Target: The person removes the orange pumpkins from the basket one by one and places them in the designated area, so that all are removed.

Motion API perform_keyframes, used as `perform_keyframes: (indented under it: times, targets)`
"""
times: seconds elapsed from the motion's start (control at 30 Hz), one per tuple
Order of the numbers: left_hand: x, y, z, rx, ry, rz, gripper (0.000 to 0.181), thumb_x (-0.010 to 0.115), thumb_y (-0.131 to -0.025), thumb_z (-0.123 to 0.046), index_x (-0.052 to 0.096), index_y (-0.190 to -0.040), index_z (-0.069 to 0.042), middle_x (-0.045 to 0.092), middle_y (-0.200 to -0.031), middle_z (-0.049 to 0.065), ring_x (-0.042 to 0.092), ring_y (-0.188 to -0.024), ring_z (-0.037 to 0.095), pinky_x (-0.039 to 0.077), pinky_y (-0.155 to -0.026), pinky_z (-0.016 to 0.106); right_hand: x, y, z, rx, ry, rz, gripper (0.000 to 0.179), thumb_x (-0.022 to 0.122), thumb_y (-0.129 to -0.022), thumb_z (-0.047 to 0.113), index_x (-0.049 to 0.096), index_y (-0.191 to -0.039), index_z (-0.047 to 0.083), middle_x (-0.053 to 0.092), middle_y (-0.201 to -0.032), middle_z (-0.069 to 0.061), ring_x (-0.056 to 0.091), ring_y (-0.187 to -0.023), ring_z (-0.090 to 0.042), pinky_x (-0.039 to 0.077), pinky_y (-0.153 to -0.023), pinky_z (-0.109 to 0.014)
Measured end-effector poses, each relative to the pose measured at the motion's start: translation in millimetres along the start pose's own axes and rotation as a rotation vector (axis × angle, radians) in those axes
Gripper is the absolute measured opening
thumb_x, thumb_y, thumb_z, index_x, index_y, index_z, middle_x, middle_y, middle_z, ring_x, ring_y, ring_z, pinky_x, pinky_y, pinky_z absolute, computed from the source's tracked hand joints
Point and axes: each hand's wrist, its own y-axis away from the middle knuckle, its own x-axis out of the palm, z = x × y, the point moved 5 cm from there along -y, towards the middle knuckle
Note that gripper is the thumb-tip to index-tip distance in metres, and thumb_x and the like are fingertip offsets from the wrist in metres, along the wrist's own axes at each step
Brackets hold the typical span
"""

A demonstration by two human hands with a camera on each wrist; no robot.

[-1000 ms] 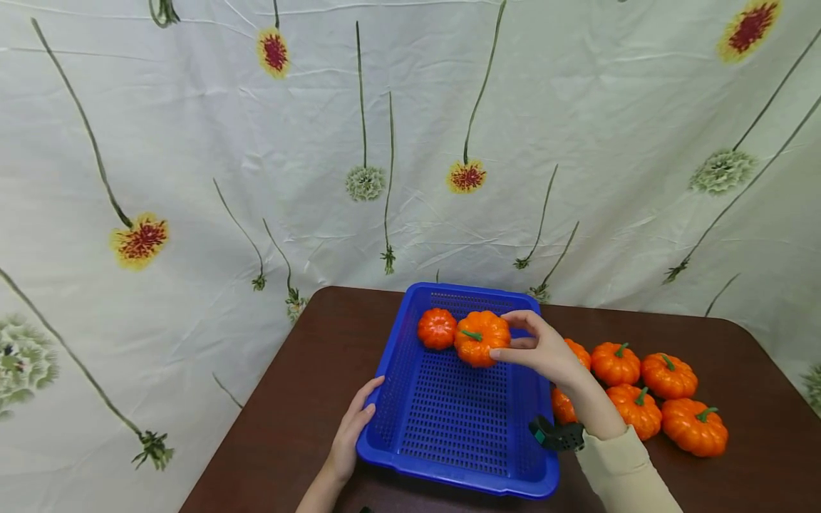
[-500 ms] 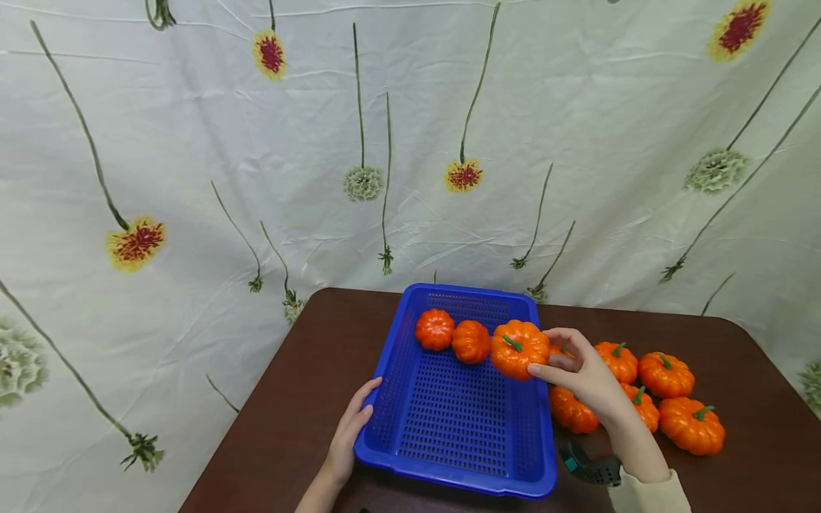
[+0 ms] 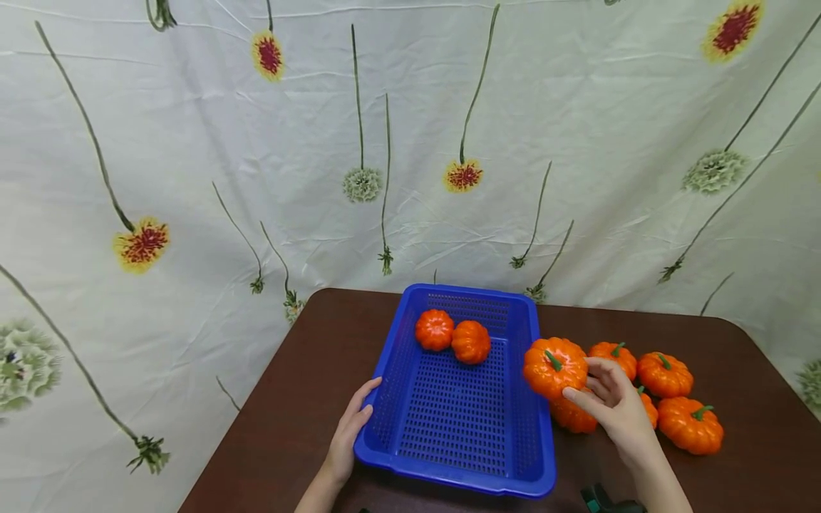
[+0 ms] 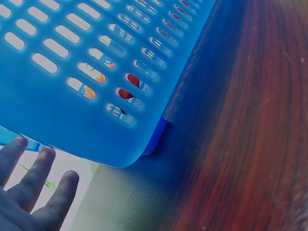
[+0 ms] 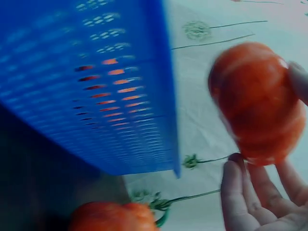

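My right hand holds an orange pumpkin with a green stem, thumb in front and fingers round its right side. The pumpkin hangs over the right rim of a blue plastic basket. In the right wrist view the held pumpkin is up beside the basket wall, its stem hidden. My left hand rests on the basket's left rim with fairly straight fingers; in the left wrist view the fingers lie at the rim's edge. Inside the basket, two small pumpkins sit side by side near the back.
Several more pumpkins stand on the dark brown table to the right of the basket, one partly hidden under the held pumpkin and one behind my right hand. A white floral cloth hangs behind the table.
My right hand has carried the pumpkin rightward from above the basket's middle to its right rim, uncovering the second pumpkin inside. My left hand and the basket have stayed in place.
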Motion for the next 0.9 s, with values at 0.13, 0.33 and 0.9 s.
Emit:
perform_keyframes:
  times: [0.13, 0.33, 0.9]
  targets:
    - [-0.1, -0.4, -0.5, 0.004, -0.004, -0.004, 0.044, 0.030, -0.100, -0.017, 0.031, -0.143, -0.006, 0.030, -0.143, 0.022, 0.041, -0.120, 0.023, 0.038, -0.094, 0.025, -5, 7.2, -13, 0.043, 0.005, -0.096, 0.040, 0.063, -0.089, 0.009, 0.042, -0.122, 0.015, 0.050, -0.116, 0.012, 0.049, -0.103, -0.001, 0.045, -0.077, -0.015]
    - [0.0, -0.5, -0.3, 0.004, 0.004, -0.001, 0.044, 0.030, -0.100, -0.016, 0.031, -0.143, -0.005, 0.030, -0.143, 0.022, 0.042, -0.120, 0.022, 0.038, -0.094, 0.025, -9, 22.0, -30, 0.030, -0.054, -0.202, 0.041, 0.064, -0.087, 0.003, 0.044, -0.122, 0.014, 0.051, -0.112, 0.012, 0.049, -0.097, -0.002, 0.043, -0.077, -0.012]
    - [-0.4, -0.3, -0.5, 0.012, -0.010, -0.009, 0.044, 0.030, -0.100, -0.017, 0.032, -0.143, -0.005, 0.029, -0.144, 0.021, 0.041, -0.120, 0.020, 0.037, -0.094, 0.025, -28, 59.3, -70, 0.027, -0.192, -0.291, 0.049, 0.065, -0.084, -0.005, 0.044, -0.124, 0.012, 0.050, -0.111, 0.007, 0.058, -0.089, -0.002, 0.049, -0.072, -0.017]
